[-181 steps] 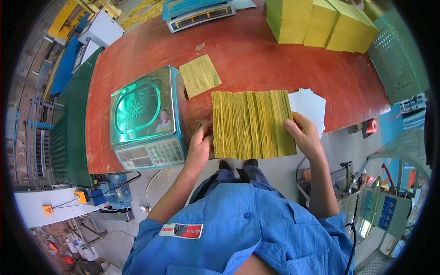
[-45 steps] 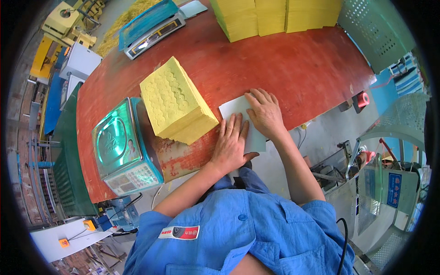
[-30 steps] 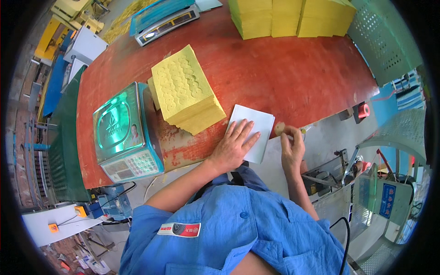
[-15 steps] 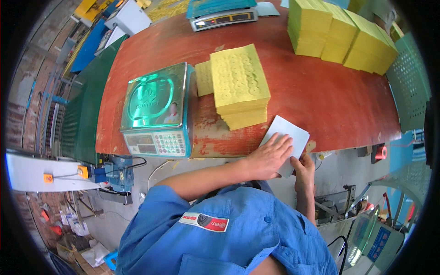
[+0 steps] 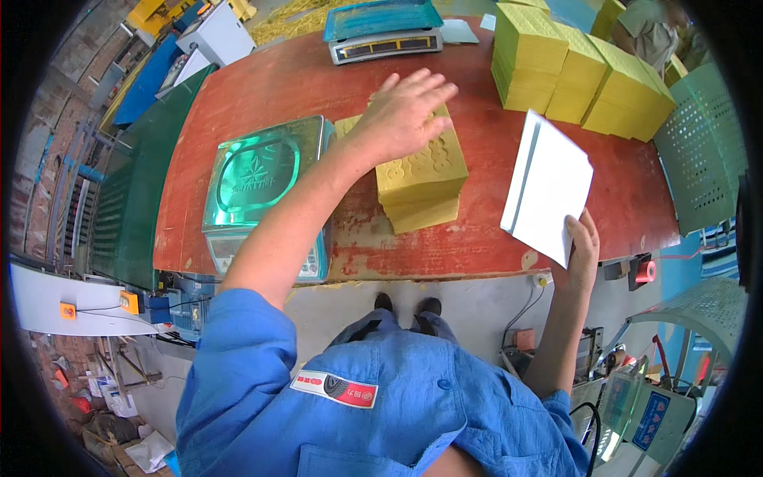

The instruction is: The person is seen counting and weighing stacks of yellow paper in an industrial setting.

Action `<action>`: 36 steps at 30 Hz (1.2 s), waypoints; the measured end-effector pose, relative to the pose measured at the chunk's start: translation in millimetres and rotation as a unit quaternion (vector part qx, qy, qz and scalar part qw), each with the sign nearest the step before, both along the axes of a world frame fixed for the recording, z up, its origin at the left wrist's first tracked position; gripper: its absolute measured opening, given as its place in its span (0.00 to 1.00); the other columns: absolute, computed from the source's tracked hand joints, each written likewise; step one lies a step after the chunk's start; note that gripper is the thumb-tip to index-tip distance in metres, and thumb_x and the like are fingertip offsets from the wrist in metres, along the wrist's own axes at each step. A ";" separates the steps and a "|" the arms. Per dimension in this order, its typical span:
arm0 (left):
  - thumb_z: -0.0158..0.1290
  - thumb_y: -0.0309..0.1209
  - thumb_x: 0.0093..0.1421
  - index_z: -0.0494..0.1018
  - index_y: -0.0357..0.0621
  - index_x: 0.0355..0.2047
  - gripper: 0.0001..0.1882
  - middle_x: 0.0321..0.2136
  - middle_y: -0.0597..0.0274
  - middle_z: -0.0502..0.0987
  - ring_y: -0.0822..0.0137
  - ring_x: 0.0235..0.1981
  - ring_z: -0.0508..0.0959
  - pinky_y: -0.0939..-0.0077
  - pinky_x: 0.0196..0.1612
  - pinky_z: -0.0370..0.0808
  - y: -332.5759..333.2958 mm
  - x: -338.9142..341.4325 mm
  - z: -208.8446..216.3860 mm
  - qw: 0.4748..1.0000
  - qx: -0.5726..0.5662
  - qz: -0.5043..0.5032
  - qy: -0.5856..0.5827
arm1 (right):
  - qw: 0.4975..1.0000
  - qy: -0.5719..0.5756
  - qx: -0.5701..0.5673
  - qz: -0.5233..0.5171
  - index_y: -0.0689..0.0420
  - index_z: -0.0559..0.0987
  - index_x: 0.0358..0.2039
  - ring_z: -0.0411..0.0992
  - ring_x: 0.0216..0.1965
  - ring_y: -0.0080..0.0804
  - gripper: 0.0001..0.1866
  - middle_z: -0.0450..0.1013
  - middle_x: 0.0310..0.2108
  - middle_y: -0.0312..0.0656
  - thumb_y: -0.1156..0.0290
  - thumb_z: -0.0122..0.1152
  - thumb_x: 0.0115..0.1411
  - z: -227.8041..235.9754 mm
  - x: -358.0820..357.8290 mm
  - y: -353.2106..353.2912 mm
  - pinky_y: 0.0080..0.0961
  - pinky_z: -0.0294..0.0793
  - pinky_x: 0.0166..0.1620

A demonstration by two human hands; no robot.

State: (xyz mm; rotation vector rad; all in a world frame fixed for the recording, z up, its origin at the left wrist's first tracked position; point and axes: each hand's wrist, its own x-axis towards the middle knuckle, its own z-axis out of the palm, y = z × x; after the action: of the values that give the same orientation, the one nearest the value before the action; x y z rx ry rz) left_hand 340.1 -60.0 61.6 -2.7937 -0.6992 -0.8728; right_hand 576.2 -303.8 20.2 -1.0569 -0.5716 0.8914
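Observation:
My left hand [image 5: 409, 111] is stretched out over the stack of yellow embossed paper [image 5: 421, 171], fingers apart and nothing in them. It covers the far part of that stack's top; whether it touches the paper I cannot tell. My right hand [image 5: 582, 245] grips the lower right corner of some white paper sheets [image 5: 548, 187], held tilted above the table's right side. A darker strip shows along their left edge. Left of the yellow stack, a digital scale [image 5: 254, 179] with a shiny metal pan is partly hidden by my left forearm.
The red table [image 5: 620, 183] has a worn front edge. A second scale [image 5: 384, 32] with a blue pan stands at the back. Several tall yellow paper stacks [image 5: 576, 71] fill the far right, beside a green perforated panel [image 5: 707, 143]. Another person [image 5: 648, 32] is beyond them.
My left hand has left the white sheets and moved up and left over the yellow stack. My right hand has raised the sheets up and to the right.

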 end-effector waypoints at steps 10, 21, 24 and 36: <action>0.49 0.40 0.68 0.73 0.35 0.54 0.22 0.54 0.48 0.75 0.60 0.60 0.70 0.67 0.64 0.61 -20.2 -49.7 -27.4 0.785 -0.495 0.028 -0.371 | 0.987 -0.094 -0.040 0.125 0.69 0.76 0.41 0.74 0.31 0.27 0.12 0.77 0.32 0.44 0.76 0.57 0.59 44.5 -67.2 102.4 0.25 0.74 0.36; 0.61 0.38 0.57 0.71 0.34 0.54 0.28 0.62 0.42 0.64 0.46 0.65 0.61 0.56 0.66 0.59 -37.5 -59.7 -45.0 0.947 -0.270 0.038 -0.172 | 0.936 -0.285 -0.166 0.119 0.66 0.75 0.46 0.75 0.29 0.27 0.22 0.75 0.27 0.43 0.69 0.70 0.54 31.7 -79.5 104.4 0.26 0.76 0.32; 0.61 0.40 0.58 0.71 0.33 0.54 0.29 0.62 0.40 0.64 0.46 0.66 0.60 0.56 0.67 0.59 -35.4 -54.7 -43.0 0.948 -0.269 0.044 -0.163 | 0.945 -0.286 -0.146 0.064 0.66 0.75 0.46 0.75 0.29 0.27 0.23 0.75 0.28 0.43 0.69 0.71 0.53 11.5 -76.7 105.7 0.25 0.75 0.32; 0.65 0.43 0.52 0.71 0.36 0.56 0.35 0.60 0.42 0.67 0.44 0.66 0.60 0.46 0.67 0.55 -61.4 -51.1 -11.2 0.992 -0.095 -0.004 -0.087 | 0.934 -0.302 -0.189 -0.016 0.64 0.78 0.27 0.69 0.24 0.20 0.11 0.74 0.20 0.37 0.69 0.65 0.57 12.2 -67.4 105.4 0.24 0.70 0.28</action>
State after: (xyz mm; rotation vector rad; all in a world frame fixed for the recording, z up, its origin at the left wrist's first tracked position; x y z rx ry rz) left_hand 288.9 -121.4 50.4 -2.9115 -0.8394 -1.1175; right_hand 508.8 -198.4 32.4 -1.7117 -0.9094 0.6483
